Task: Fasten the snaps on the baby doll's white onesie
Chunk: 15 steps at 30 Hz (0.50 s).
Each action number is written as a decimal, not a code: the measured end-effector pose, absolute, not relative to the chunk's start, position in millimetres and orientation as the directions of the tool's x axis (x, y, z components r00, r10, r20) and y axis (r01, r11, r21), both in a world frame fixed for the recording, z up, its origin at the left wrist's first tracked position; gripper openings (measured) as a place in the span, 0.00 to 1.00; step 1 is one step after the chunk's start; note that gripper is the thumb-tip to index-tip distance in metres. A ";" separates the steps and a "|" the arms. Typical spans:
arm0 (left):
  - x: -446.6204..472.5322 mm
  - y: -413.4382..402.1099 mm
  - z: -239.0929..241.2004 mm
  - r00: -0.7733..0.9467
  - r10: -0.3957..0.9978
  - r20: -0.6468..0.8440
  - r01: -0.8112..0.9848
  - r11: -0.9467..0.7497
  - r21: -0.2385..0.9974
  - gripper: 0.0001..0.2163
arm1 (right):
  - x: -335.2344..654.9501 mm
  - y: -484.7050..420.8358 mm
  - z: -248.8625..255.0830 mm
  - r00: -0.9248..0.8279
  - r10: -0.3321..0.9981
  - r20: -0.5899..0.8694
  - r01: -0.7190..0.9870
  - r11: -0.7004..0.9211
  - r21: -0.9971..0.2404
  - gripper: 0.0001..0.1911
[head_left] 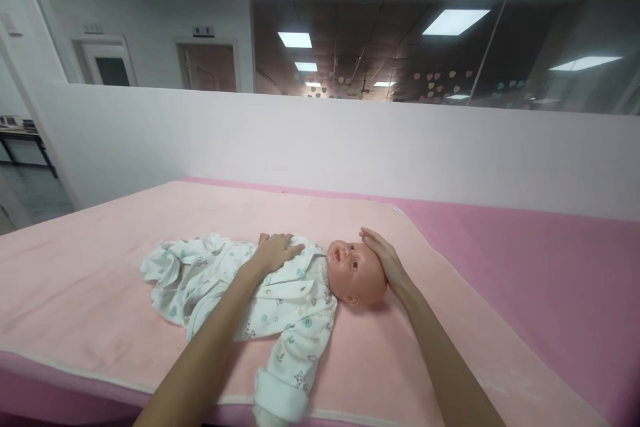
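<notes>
A baby doll [357, 275] lies on its back across a pink mat, its head toward the right. It wears a white printed baby outfit [295, 307] with rolled cuffs; one sleeve stretches toward me. My left hand [277, 252] rests on the doll's chest, fingers extended over the cloth near the far arm. My right hand [384, 257] lies along the crown of the doll's head, fingers straight and touching it. The lower part of the outfit lies loose and creased at the left, where the doll's legs do not show.
The pink mat [100, 280] covers a padded surface with a darker pink cover [540, 267] showing at the right. A low white wall [320, 147] runs along the far side, with glass panes above it. At the far left stands a dark-legged table [23, 137].
</notes>
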<state>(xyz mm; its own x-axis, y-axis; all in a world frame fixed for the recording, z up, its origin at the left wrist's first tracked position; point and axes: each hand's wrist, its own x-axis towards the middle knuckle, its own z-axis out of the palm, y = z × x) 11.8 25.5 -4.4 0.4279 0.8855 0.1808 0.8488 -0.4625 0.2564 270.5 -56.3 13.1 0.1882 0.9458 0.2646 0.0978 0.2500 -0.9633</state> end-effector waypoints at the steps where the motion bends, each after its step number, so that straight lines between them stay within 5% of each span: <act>1: 11.1 25.3 -5.1 0.429 0.884 0.184 0.846 -0.465 0.263 0.24 | 270.6 -55.6 12.5 0.185 0.946 0.266 0.094 0.252 -0.963 0.20; 5: 9.4 25.1 -7.4 0.431 0.880 0.197 0.843 -0.471 0.259 0.22 | 271.6 -54.1 9.3 0.078 0.967 0.242 0.056 0.238 -0.970 0.22; 15: 10.1 25.3 -5.6 0.442 0.875 0.196 0.849 -0.479 0.224 0.23 | 271.7 -52.3 6.0 0.185 0.938 0.295 0.063 0.288 -0.956 0.19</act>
<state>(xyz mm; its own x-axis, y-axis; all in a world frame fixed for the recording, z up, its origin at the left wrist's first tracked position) 10.1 25.3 -5.6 0.4424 0.8751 0.1963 0.8486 -0.4792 0.2241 271.7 -52.3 6.0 0.1845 0.9377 0.2946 0.0626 0.2879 -0.9556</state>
